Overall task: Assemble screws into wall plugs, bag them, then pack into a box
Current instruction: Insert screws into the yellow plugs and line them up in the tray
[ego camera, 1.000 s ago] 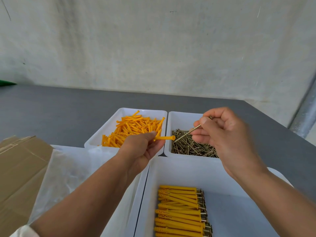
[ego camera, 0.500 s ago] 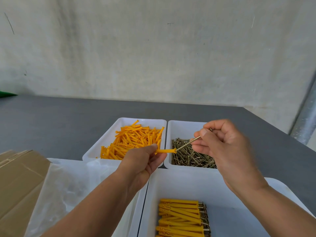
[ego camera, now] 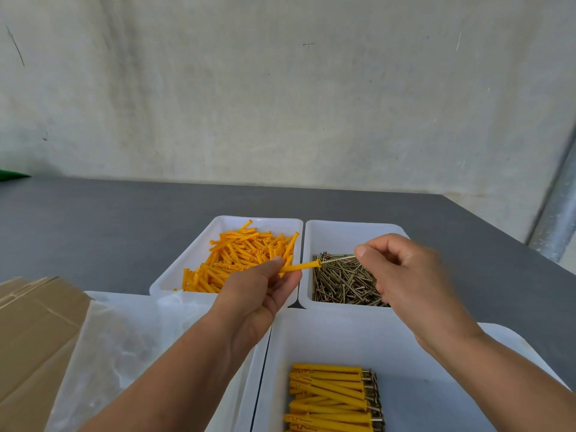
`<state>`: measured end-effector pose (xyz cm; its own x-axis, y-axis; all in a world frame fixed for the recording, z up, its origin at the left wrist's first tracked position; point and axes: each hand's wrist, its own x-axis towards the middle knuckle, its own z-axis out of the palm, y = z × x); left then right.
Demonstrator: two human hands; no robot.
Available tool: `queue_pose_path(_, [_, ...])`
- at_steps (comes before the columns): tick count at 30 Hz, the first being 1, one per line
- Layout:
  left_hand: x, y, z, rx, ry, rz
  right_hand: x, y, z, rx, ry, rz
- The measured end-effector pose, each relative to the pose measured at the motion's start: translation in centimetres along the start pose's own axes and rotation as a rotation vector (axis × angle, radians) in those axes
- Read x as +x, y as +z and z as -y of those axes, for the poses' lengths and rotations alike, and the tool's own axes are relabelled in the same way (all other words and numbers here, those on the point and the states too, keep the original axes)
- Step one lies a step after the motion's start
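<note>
My left hand (ego camera: pixel 260 291) pinches an orange wall plug (ego camera: pixel 300 266) that points right. My right hand (ego camera: pixel 402 275) pinches a brass screw (ego camera: pixel 338 259) by its head end, and the screw's tip sits in the plug's open end. Both are held above the gap between two white trays. The left tray (ego camera: pixel 224 224) holds several loose orange plugs (ego camera: pixel 243 254); the right tray (ego camera: pixel 349 232) holds a heap of screws (ego camera: pixel 346 285). A nearer white tray (ego camera: pixel 327 335) holds several assembled plugs with screws (ego camera: pixel 330 397).
Flattened cardboard (ego camera: pixel 34 325) lies at the left edge, with clear plastic bags (ego camera: pixel 124 344) in a white tray beside it. The grey table (ego camera: pixel 93 219) runs back to a pale wall. Something green (ego camera: pixel 12 175) pokes in at far left.
The screw's tip has gone from just clear of the plug into its open end. The screw now lies nearly level. The camera tilted up, so the trays sit lower in view.
</note>
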<state>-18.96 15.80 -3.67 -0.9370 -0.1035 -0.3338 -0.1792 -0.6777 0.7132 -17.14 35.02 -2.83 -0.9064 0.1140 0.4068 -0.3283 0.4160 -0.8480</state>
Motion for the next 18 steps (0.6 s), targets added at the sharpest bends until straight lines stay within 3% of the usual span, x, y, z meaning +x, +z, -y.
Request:
queue_pose_path(5, [-0.2,0.0,0.3,0.071,0.010,0.039,-0.2,-0.1,0.4,-0.125,0.071,0.146])
queue_pose_path(18, [-1.1,0.5,1.1,0.359,0.071,0.195,-1.2,-0.3,1.6,-0.480,-0.079,0.463])
